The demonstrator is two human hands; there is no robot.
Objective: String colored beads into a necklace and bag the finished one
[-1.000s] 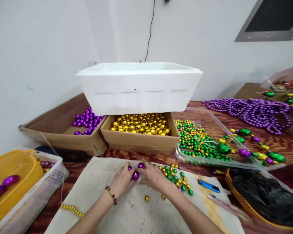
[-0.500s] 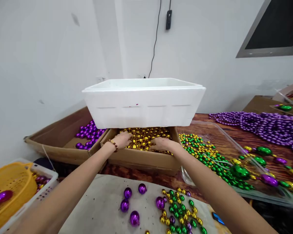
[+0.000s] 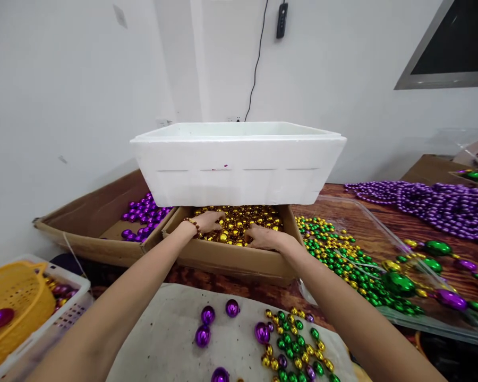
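Note:
A cardboard box point(image 3: 231, 258) full of shiny gold beads point(image 3: 235, 223) stands before me, partly beneath a white foam box point(image 3: 239, 175). Both my hands are inside it, over its front wall. My left hand point(image 3: 209, 220), with a beaded bracelet at the wrist, rests on the beads at the left, fingers loosely bent and apart. Opposite it, my right hand point(image 3: 263, 236) curves down into the beads with its fingers spread; some fingertips are hidden among them. Neither hand clearly grips a bead.
Left is a cardboard box point(image 3: 91, 249) with purple beads point(image 3: 145, 215). A yellow basket point(image 3: 24, 297) sits in a white crate point(image 3: 77, 310). Loose purple balls point(image 3: 203, 336) and green and gold beads lie on a pale sheet point(image 3: 159, 329). Right are a clear tray point(image 3: 366, 215) and purple bead strands point(image 3: 430, 207).
My hands have sunk deeper into the gold beads, the left shifting slightly right and its fingers bending more. My view has tilted and moved a little.

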